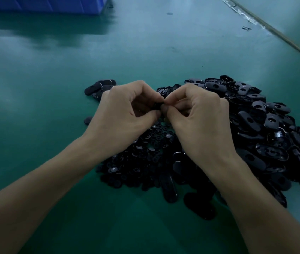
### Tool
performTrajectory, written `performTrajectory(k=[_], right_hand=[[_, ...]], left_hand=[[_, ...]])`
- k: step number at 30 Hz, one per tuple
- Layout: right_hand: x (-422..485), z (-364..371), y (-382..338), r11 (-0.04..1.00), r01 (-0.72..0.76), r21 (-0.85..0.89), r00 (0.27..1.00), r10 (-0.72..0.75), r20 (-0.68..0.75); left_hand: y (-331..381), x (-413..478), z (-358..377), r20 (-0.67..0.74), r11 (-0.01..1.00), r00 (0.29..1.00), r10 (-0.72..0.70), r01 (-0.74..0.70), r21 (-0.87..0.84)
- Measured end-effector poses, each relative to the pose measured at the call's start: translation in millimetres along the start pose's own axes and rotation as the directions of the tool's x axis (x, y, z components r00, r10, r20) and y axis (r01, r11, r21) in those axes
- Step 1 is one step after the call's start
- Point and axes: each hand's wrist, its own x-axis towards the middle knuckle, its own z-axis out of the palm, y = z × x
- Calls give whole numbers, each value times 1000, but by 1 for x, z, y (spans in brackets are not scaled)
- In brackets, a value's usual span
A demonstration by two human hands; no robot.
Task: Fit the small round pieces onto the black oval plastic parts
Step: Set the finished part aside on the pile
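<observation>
A blue crate (44,4), cut off by the top edge, sits far left on the green bench (35,88). The left hand (125,110) and right hand (197,116) meet, their curled fingers (151,92) pinching a mostly hidden black part (159,105) above the round pieces (142,158). The oval parts (266,129) are heaped to the right.

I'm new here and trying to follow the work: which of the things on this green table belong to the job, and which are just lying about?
Part of the job: left hand and right hand, both pinching a small black part; heap of black oval parts; heap of small round pieces.

Just lying about: blue crate; stray black scrap; strip of tape.
</observation>
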Motion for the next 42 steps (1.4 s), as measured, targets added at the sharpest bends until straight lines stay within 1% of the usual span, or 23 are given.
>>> performTrajectory(k=[5, 7, 9, 11, 12, 14, 16, 19, 23, 27, 36, 42], right_hand=[[-3, 2, -1, 998, 66, -14, 994, -65, 84], [-3, 2, -1, 998, 65, -2, 990, -64, 127], [-2, 0, 1, 997, 75, -20, 989, -72, 128], [1, -2, 3, 994, 94, -56, 991, -88, 102], [2, -3, 3, 992, 102, -73, 991, -95, 97], [5, -6, 4, 990, 108, -88, 989, -98, 110], [6, -8, 4, 995, 86, -43, 985, -78, 154], [6, -10, 4, 998, 58, 22, 975, -61, 212], [7, -12, 6, 997, 4, 71, 980, -19, 200], [8, -13, 6, 996, -5, 84, 981, -11, 195], [6, -13, 5, 995, -37, 93, 985, 21, 170], [5, -11, 4, 994, -37, 100, 990, 23, 140]], left_hand=[[0, -2, -1, -59, 975, 995, 86, -71, 211], [-2, -1, -2, -62, 964, 993, 96, -77, 255], [-3, 0, -3, -45, 960, 994, 99, -84, 267], [-4, 1, -3, -34, 969, 996, 81, -71, 236], [-4, 2, -3, -26, 982, 998, 54, -49, 185], [-3, 3, -4, 11, 999, 1000, -24, 24, 28], [-3, 5, -6, 56, 992, 996, -73, 78, -98], [-5, 7, -8, 104, 977, 990, -96, 114, -181], [-7, 8, -7, 105, 971, 988, -110, 129, -202], [-6, 8, -8, 101, 964, 987, -125, 144, -225], [-3, 7, -6, 94, 975, 990, -102, 118, -189], [-6, 6, -6, 71, 989, 996, -57, 66, -129]])
